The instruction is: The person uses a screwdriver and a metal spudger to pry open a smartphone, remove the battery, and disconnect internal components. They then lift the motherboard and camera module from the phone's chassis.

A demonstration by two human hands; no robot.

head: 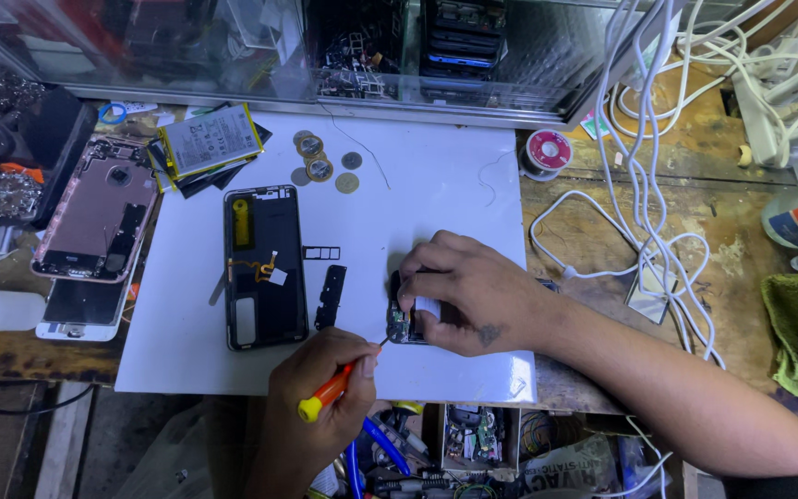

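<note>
A: Which step is this?

B: Looks like unscrewing. The left hand (325, 388) is closed around an orange-handled screwdriver (327, 393), tip at the small circuit board (404, 323). The right hand (468, 291) pins that board down just right of the open phone frame (265, 266).

A: Next?

B: Probably steady, straight turning while the board stays pinned.

A: Unclear?

B: The palm covers most of the board; the screw itself is too small to see.

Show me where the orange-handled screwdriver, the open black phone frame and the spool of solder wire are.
orange-handled screwdriver (327, 394): head view, on the orange handle below the left hand's fingers.
open black phone frame (266, 268): head view, on the middle of its dark inside.
spool of solder wire (547, 151): head view, on the red top face.
</note>
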